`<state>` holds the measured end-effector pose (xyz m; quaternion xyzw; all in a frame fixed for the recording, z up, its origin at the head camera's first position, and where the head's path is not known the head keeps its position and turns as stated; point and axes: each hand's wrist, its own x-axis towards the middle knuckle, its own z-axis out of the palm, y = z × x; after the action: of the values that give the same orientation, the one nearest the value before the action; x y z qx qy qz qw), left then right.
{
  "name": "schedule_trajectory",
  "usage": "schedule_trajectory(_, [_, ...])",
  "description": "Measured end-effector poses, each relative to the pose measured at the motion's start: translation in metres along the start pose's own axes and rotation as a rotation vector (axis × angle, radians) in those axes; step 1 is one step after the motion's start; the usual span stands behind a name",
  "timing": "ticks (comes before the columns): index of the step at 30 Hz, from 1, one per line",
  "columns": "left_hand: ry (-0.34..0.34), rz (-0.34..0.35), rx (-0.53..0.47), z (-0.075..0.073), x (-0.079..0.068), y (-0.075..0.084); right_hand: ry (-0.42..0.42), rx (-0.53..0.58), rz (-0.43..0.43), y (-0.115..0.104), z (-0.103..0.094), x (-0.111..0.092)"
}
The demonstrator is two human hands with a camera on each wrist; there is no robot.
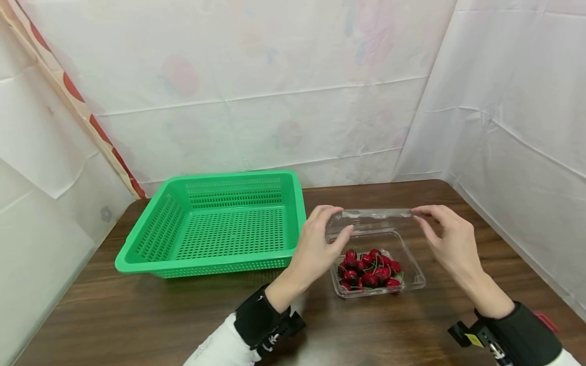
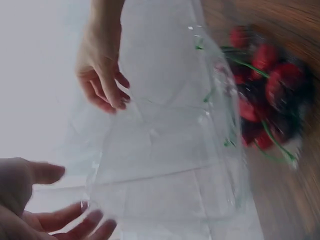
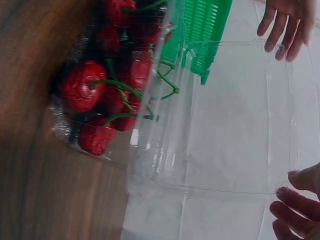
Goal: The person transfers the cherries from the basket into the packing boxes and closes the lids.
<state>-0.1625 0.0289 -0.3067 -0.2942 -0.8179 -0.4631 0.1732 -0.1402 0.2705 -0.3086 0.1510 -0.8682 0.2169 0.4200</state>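
A clear plastic clamshell box (image 1: 414,269) sits on the table with its hinged lid (image 1: 373,219) raised at the back. Dark red cherries (image 1: 368,272) with green stems fill the box's base. At the lid's left corner, my left hand (image 1: 316,241) has its fingertips against the edge, thumb held apart. My right hand (image 1: 453,241) pinches the opposite corner between thumb and fingers. The right wrist view shows that pinch at the lid's corner tab, with the thumb (image 3: 305,179) just above the index finger.
A green plastic basket (image 1: 151,267) with slotted walls stands left of the box, close to my left forearm. The brown wooden table (image 1: 114,315) meets white sheeting (image 1: 256,112) at the back and sides. A small red object (image 1: 547,321) lies by the right wrist.
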Motion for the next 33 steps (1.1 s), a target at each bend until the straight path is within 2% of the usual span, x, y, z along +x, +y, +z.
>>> schedule_trajectory(7, [-0.010, 0.134, 0.142, -0.009, -0.012, -0.005, -0.013, 0.002, -0.042, -0.002, -0.006, -0.014])
schedule_trajectory(15, [-0.069, 0.266, 0.339, -0.010, -0.031, -0.011, -0.119, -0.019, -0.055, -0.009, -0.006, -0.034])
schedule_trajectory(23, [-0.162, 0.347, 0.512, -0.005, -0.046, -0.020, -0.252, -0.034, -0.031, -0.010, 0.000, -0.051])
schedule_trajectory(29, [-0.228, 0.492, 0.698, -0.001, -0.053, -0.026, -0.285, -0.052, -0.042, -0.008, 0.005, -0.062])
schedule_trajectory(33, [-0.306, 0.538, 0.790, 0.001, -0.057, -0.028, -0.299, -0.053, -0.052, -0.006, 0.007, -0.066])
